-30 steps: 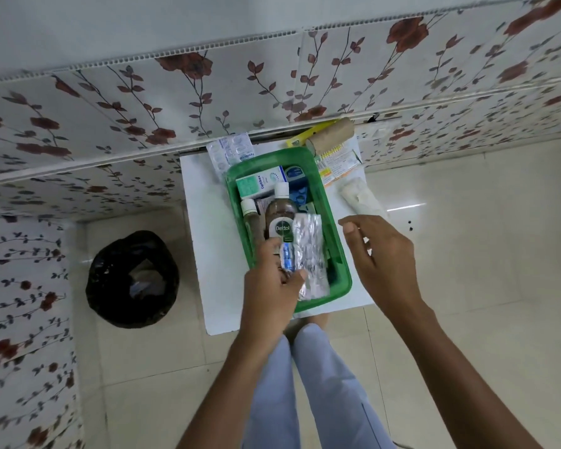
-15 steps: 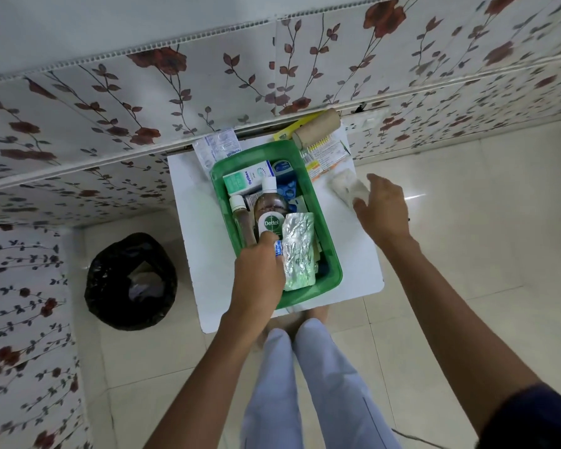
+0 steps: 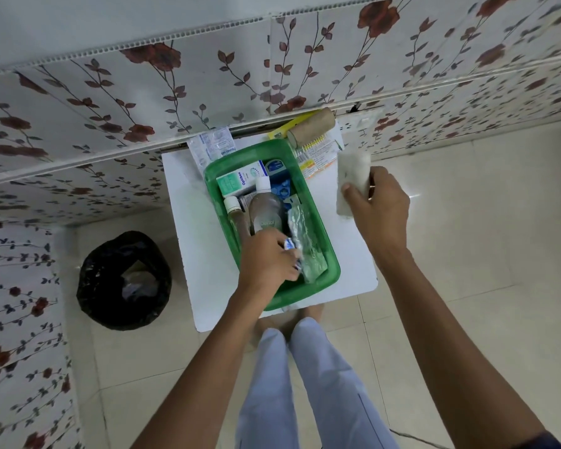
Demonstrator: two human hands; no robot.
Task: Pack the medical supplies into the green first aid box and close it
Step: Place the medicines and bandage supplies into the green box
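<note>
Green first aid box (open), white roll in right hand.

Bin, floor and wallpaper around the work spot

A black-lined bin sits on pale floor tiles left of the left hand; floral wall panels rise beyond both hands.

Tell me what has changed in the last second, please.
The right hand reached out to the table's right side and took hold of the white roll, lifting it. The left hand sank lower into the green box with its small blue packet. The bottles and cartons stayed put.
</note>
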